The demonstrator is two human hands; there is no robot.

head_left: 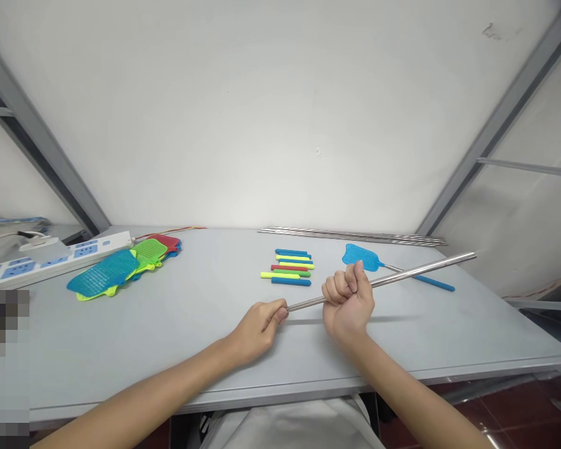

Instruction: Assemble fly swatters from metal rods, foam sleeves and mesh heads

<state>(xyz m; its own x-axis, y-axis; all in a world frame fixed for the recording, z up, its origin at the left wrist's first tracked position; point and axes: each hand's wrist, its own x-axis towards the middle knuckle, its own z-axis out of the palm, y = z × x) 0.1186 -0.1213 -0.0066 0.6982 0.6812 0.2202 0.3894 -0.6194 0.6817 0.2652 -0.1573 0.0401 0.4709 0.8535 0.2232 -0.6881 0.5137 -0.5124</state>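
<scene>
A shiny metal rod [421,270] is held above the table, slanting up to the right, with a thinner section on the left. My left hand [257,327] pinches its thin left end. Around the middle of the rod my right hand [348,305] is wrapped in a fist, and the thicker part sticks out beyond it. Behind the hands lie several plastic handles [290,282] in blue, yellow, red and green. A blue fly swatter [361,257] with a metal shaft and blue handle lies behind my right hand.
Overlapping swatter heads [105,274] in blue, green, yellow and red lie at the left. Several thin metal rods [355,236] are bundled along the back wall. A white power strip [110,242] with a plug stands at the far left. The grey table's front edge [271,396] is close to me.
</scene>
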